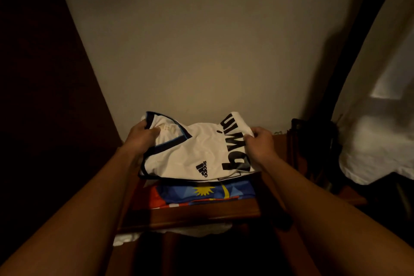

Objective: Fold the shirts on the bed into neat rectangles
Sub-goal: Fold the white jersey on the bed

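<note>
A folded white jersey point(197, 150) with a dark collar and black lettering is held flat in front of me, just above a wooden stand. My left hand point(141, 139) grips its left edge near the collar, thumb on top. My right hand point(259, 141) pinches its right edge beside the lettering. Under the jersey lies a folded blue, red and yellow shirt point(201, 192) on the wooden stand point(190, 215).
A plain wall rises straight ahead. A dark wooden panel point(44, 96) stands at the left. At the right is a bed with a white sheet point(376, 141) and a dark post point(313, 132). Some white cloth point(170, 232) shows below the stand's front edge.
</note>
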`<action>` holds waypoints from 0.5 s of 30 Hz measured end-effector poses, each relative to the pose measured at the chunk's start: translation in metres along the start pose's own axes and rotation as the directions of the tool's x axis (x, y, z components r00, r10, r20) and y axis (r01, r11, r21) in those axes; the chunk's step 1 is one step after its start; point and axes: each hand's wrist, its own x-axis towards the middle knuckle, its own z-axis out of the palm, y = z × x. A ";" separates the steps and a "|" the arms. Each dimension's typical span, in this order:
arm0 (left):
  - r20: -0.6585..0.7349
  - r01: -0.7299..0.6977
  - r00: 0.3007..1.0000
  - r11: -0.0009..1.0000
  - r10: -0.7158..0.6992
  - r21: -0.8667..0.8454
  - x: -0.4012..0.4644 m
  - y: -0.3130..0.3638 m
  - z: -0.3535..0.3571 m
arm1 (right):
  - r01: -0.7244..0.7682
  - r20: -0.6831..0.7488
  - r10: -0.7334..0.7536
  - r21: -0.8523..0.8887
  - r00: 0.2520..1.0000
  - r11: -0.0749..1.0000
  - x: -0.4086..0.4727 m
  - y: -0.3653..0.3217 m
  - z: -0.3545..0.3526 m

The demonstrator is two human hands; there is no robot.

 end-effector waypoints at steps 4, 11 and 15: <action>-0.021 0.038 0.999 0.998 -0.039 -0.052 0.005 -0.019 0.006 | -0.040 -0.005 0.039 -0.031 0.999 0.999 0.010 0.025 0.017; 0.084 0.280 0.947 0.926 -0.309 0.251 0.003 -0.084 -0.007 | -0.227 0.147 0.240 -0.096 0.960 0.969 0.002 0.086 0.028; 0.018 0.221 0.970 0.910 -0.242 0.352 0.013 -0.085 -0.009 | -0.164 0.106 0.186 -0.187 0.977 0.968 0.006 0.084 0.030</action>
